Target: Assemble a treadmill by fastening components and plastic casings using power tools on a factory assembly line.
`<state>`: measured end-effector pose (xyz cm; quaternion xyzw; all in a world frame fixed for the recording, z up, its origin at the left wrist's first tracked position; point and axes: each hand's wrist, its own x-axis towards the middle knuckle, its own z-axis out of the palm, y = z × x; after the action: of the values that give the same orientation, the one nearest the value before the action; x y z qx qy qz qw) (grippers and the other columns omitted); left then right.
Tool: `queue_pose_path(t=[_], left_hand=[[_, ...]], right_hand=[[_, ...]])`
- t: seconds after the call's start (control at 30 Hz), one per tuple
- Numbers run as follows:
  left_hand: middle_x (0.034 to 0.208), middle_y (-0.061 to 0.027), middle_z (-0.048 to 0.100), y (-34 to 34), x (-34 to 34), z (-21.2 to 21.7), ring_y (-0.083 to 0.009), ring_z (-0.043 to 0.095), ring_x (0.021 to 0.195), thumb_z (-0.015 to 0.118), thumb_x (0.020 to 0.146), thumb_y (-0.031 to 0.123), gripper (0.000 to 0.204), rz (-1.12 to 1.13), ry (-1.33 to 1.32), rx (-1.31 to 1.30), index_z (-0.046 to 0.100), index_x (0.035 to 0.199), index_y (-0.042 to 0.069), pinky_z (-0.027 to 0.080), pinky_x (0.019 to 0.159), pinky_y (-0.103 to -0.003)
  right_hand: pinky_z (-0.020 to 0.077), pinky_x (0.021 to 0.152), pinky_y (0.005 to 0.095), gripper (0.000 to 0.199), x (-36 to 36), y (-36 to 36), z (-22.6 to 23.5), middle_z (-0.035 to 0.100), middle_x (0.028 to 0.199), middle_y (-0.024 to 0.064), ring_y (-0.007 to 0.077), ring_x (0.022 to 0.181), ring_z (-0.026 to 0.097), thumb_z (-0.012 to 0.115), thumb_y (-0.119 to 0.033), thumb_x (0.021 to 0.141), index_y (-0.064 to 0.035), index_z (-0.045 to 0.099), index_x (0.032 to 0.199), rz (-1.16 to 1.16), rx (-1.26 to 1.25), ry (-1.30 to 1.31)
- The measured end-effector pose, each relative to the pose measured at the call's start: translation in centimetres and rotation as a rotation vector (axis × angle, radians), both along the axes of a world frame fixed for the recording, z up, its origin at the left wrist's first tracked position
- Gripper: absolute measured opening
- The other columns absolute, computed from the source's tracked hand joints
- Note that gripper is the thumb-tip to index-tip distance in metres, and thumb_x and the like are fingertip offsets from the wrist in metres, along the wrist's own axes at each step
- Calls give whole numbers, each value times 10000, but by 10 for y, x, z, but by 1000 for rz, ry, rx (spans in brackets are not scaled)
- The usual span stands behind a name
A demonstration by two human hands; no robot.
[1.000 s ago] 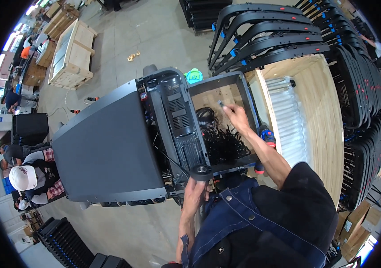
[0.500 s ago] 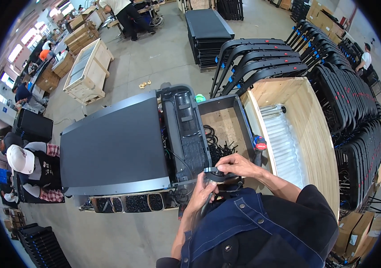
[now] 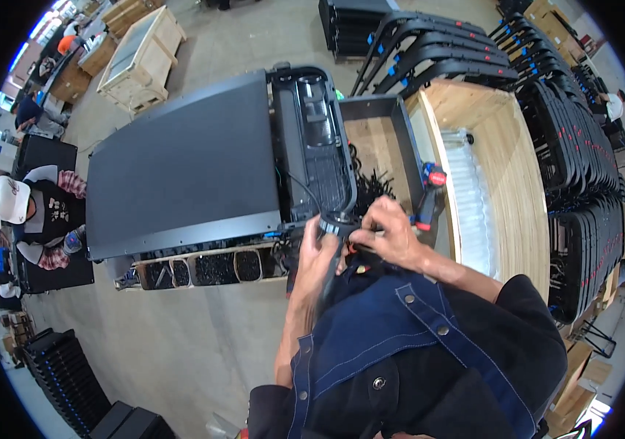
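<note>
At the near right corner of a treadmill deck (image 3: 188,168), my left hand (image 3: 314,252) is closed round a dark tube-like piece with a black round end (image 3: 337,222). My right hand (image 3: 394,233) is just to the right of that end, its fingers bent and pinched against the part's side. Anything small between those fingertips is hidden. Beyond my hands lies the deck's open motor bay (image 3: 316,139), with a black cable (image 3: 299,183) running through it. Black cables or straps (image 3: 373,186) are bunched in the grey-edged tray (image 3: 372,139) beside the bay.
A red and blue cordless driver (image 3: 429,192) stands between the tray and a wooden crate (image 3: 525,197) of wrapped tubes. Bins of small black parts (image 3: 216,268) line the deck's near side. Across the deck's left end is a co-worker (image 3: 42,212). Stacked black frames (image 3: 572,146) fill the right.
My view has shifted, so the deck sits higher in the picture. My right hand has moved from the top of the round part to its right side; my left hand keeps its hold.
</note>
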<state>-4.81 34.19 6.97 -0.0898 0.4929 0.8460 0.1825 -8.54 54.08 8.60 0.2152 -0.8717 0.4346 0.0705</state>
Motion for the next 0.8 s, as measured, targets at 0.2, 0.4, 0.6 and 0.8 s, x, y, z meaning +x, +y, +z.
queue_pose_path(t=[0.2, 0.4, 0.6, 0.8], left_hand=[[795, -43, 594, -5, -53, 5, -82, 526, 585, 705, 966, 371, 701, 47, 96, -158, 347, 1461, 26, 405, 492, -223], [1201, -207, 683, -16, -179, 37, -361, 695, 1047, 771, 831, 427, 626, -232, 293, -908, 590, 1286, 36, 544, 878, -445], [968, -139, 626, -23, -319, 54, -362, 623, 930, 718, 899, 292, 322, 328, 822, -1372, 672, 1124, 66, 505, 802, -472], [1119, -179, 605, -142, -409, -47, -370, 589, 1087, 611, 970, 223, 249, 199, 677, -1741, 625, 1130, 32, 489, 916, -497]], right_hand=[[459, 860, 398, 645, -62, 0, -12, 595, 950, 90, 276, 937, 563, 881, -508, 705, -37, 588, 1034, 76, -112, -184], [469, 1030, 454, 843, -173, -21, -5, 577, 1316, 179, 380, 1224, 572, 882, -303, 738, -69, 453, 1424, 347, -101, -282], [556, 605, 321, 797, -343, -55, -67, 661, 881, 123, 183, 700, 660, 739, -594, 848, -10, 504, 1336, -147, -474, -619], [509, 446, 272, 878, -485, -66, -90, 576, 687, 32, 126, 531, 587, 718, -648, 843, 53, 490, 1320, -227, -485, -614]])
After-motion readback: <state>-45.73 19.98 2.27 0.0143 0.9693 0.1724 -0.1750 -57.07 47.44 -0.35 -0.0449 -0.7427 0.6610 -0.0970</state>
